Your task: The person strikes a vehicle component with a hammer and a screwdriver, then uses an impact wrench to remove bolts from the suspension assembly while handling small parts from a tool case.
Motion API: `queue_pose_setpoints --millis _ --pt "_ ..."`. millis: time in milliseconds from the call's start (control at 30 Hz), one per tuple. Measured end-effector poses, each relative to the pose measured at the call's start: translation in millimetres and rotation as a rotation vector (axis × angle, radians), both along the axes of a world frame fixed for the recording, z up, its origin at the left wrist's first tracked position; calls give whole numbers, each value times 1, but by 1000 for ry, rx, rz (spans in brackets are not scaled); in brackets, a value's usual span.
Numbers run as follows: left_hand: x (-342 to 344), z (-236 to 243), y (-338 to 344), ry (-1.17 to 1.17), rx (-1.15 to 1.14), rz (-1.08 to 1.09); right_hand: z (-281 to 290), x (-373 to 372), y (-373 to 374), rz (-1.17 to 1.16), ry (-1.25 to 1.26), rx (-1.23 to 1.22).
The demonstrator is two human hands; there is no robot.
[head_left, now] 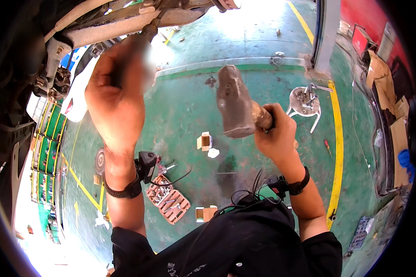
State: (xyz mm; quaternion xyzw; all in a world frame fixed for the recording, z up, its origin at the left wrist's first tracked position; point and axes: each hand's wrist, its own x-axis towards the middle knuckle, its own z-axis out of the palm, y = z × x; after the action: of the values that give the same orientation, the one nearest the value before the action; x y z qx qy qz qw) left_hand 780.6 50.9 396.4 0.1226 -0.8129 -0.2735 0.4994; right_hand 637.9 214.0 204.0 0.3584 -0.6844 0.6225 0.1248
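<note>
1. Left hand [116, 92], nearest the lens: lifted to the vehicle underside [108, 34], fingers curled in. Upper portion blurred; cannot tell how tightly it closes or on what. Dark shaft-like part [149, 31] shows just beyond it.
2. Right hand [277, 134]: fingers wrapped firmly round a handle, close behind the hammer head.
3. Hammer [235, 101]: in the right hand, upright-tilted over open floor, well apart from the left hand. Head of dull grey metal, blocky and faceted, lower end flaring to a rounded face; surface scuffed. Handle brown, apparently wood.
4. Step in hand, as judged: left hand set at the overhead part, hammer at the ready, touching nothing but its holder.
5. Next move, as judged: would call for a secure grip, a clear line to the part, and left fingers outside the hammer's path.
6. Vehicle underside: long beam, rough, rust-brown; darker brackets alongside.
7. Floor [263, 175]: green, glossy, stained.
8. Stool [303, 113]: round-topped, pale-legged, bearing loose metal pieces.
9. Tool case [173, 222]: reddish, moulded, lying open with metal tools inside.
</note>
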Motion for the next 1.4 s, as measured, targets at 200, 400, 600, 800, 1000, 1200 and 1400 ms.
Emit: queue_pose_setpoints --millis 200,400,600,800,1000,1200,1400 --pt "-2 8 -1 -34 -76 -9 -12 -52 -24 153 -220 -60" --pt "2 20 9 -110 -195 65 63 -97 -87 766 -760 -541" --pt "-6 22 20 -144 -213 146 104 -161 -145 1072 -828 -761" --pt "-5 26 29 -164 -124 236 118 -180 -183 1244 -820 -794" --pt "-13 32 41 -126 41 265 103 -184 -209 1420 -852 -834" --pt "-11 41 48 -145 300 195 117 -135 -211 1330 -1228 -959" --pt "2 32 54 -193 315 215 76 -118 -192 1239 -1187 -743"
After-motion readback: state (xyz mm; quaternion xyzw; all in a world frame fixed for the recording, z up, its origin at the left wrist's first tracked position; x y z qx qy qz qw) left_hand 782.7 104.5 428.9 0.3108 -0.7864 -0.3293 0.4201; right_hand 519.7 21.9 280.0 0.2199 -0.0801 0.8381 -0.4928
